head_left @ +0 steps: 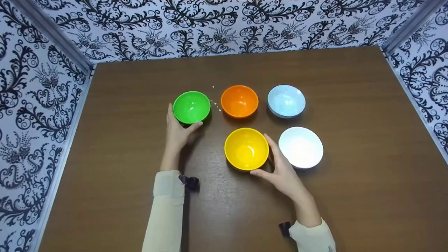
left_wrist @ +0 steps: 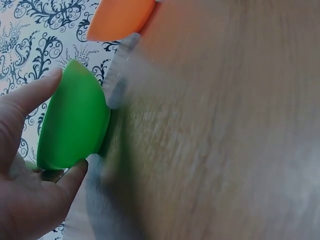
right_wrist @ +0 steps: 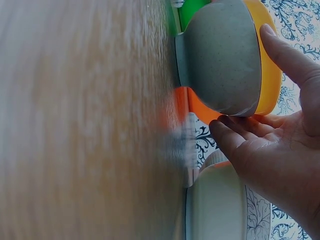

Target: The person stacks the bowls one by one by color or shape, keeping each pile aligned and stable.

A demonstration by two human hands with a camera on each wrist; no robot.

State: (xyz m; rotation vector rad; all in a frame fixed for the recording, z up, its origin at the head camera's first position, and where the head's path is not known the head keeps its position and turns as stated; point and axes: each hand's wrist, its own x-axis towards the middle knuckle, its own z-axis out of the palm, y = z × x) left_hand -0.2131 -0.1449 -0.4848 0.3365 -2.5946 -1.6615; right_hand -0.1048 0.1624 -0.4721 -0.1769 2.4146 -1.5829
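Left hand (head_left: pixel 176 131) is reaching forward from a cream sleeve (head_left: pixel 163 210), its fingers curving along the left side of the green bowl (head_left: pixel 191 106) and its thumb bracing the near side; the hand is gripping the bowl. Right hand (head_left: pixel 282 174) is angling in from the near right, gripping the yellow bowl (head_left: pixel 246 148) with the thumb at its near side and the fingers along its right side. Whether either held bowl's base is touching the worktop (head_left: pixel 364 182) cannot be told.

A left panel (head_left: pixel 35 105), a far panel (head_left: pixel 217 31) and a right panel (head_left: pixel 428 73), all patterned, are bordering the worktop. Wide stretches of worktop are separating the bowls from the side panels; between yellow bowl and white bowl (head_left: pixel 301 147) the gap is narrowing, with right-hand fingers occupying it.

The green bowl is standing at far left, showing its green inside. Small pale grains (head_left: pixel 219 110) are lying between it and the orange bowl (head_left: pixel 239 101). The yellow bowl is sitting nearer, showing a grey exterior below a yellow band. The light blue bowl (head_left: pixel 286 101) is standing at far right; the white bowl is sitting nearer, its inside glaring too brightly for detail.
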